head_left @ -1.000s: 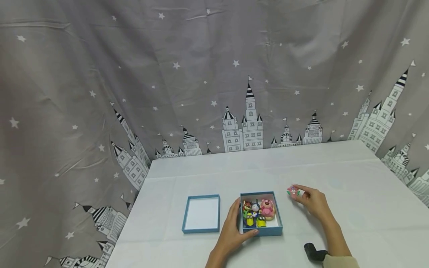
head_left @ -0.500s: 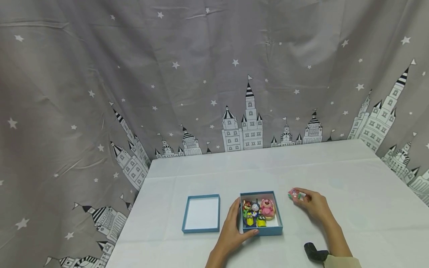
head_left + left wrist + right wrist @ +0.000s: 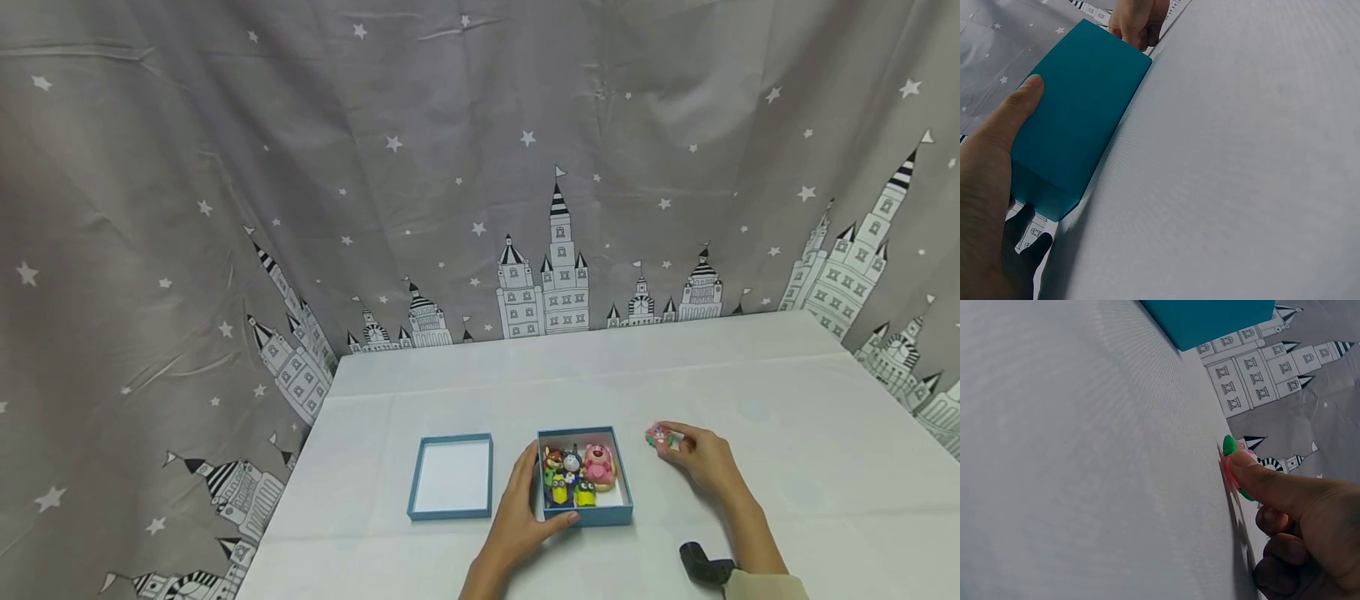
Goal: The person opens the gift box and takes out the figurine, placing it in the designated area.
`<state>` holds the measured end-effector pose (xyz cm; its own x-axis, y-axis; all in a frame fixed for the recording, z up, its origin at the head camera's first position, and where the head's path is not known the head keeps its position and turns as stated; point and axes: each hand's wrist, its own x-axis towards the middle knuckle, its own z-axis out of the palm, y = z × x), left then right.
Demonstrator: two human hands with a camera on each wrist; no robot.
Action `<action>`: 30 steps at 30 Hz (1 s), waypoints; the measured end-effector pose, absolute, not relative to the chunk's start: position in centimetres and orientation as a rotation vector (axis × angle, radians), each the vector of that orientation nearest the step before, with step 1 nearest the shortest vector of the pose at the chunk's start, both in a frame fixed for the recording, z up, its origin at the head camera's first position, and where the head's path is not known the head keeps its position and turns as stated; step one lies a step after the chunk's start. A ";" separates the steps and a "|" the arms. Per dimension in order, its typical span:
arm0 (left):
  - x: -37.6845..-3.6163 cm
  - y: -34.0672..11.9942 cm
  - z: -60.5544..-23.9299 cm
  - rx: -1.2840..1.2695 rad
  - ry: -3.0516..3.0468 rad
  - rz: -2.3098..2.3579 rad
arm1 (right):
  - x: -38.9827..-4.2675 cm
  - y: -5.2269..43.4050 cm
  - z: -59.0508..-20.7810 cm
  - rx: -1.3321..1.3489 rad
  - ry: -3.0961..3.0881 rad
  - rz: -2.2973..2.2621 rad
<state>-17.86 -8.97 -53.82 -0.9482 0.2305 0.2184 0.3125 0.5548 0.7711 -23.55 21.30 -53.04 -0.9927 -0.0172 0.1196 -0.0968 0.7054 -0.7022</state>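
Note:
A small blue box [image 3: 592, 517] sits on the white table [image 3: 750, 375] and holds several little cartoon figures [image 3: 597, 463]. My left hand [image 3: 531, 498] grips the box at its near left corner, thumb along the near wall. In the left wrist view the thumb [image 3: 1019, 103] lies on the teal box side [image 3: 1079, 131]. To the right of the box, my right hand [image 3: 675, 440] pinches a small pink and green figure [image 3: 658, 435] low against the table. The right wrist view shows that figure [image 3: 1232, 456] under my fingertip [image 3: 1254, 472], touching the cloth.
An empty blue lid [image 3: 450, 477] lies left of the box. A grey curtain with castles and stars [image 3: 480, 208] hangs behind and beside the table. A black strap piece [image 3: 701, 565] shows by my right wrist.
The right hand has lowered the pink and green figure slightly onto the table. The left hand and the box have stayed where they were.

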 end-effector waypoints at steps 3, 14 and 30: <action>-17.9 -9.0 -53.9 -0.472 -2.688 -1.364 | -23.6 21.3 -53.1 0.090 -2.806 1.166; -18.0 -8.9 -54.0 -0.480 -2.675 -1.361 | -23.7 21.4 -53.2 0.087 -2.797 1.180; -18.0 -9.0 -54.1 -0.478 -2.670 -1.375 | -23.4 21.4 -52.6 0.079 -2.795 1.194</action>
